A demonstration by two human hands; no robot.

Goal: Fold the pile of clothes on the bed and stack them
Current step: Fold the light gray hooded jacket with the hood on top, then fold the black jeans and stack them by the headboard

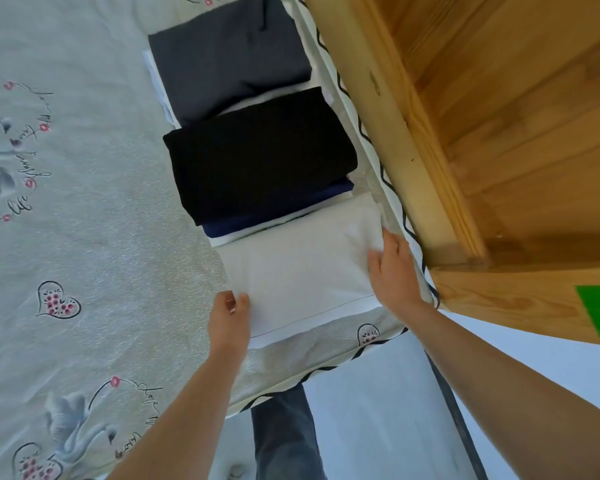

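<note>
Across the pale grey-green bedsheet printed with hearts and swans [84,237], which takes up most of the view, three stacks of folded clothes run in a row along the edge next to the varnished pine wooden cabinet [499,133]. No unfolded pile shows anywhere on the visible part of the bed, so I judge the task to be near its end: the step in hand looks like setting down or squaring up the nearest stack.

Counting from the far end: one stack topped by a folded charcoal-grey garment [229,60] with a white layer peeking out beneath it; one stack topped by a folded black garment [257,157] over a navy-blue folded piece [278,216] and a thin white layer; and one nearest stack, the folded white cotton garment [298,271], with at least one more white layer under its front edge. That makes three stacks and at least seven visible layers.

Both hands are on the white stack. The right hand [392,275] grips its right edge, fingers curled onto the cloth. The left hand [229,320] pinches the near left corner between thumb and fingers.

Next, the edges want aligning with the neighbouring stacks, then both hands releasing without dragging the top layer askew.
</note>
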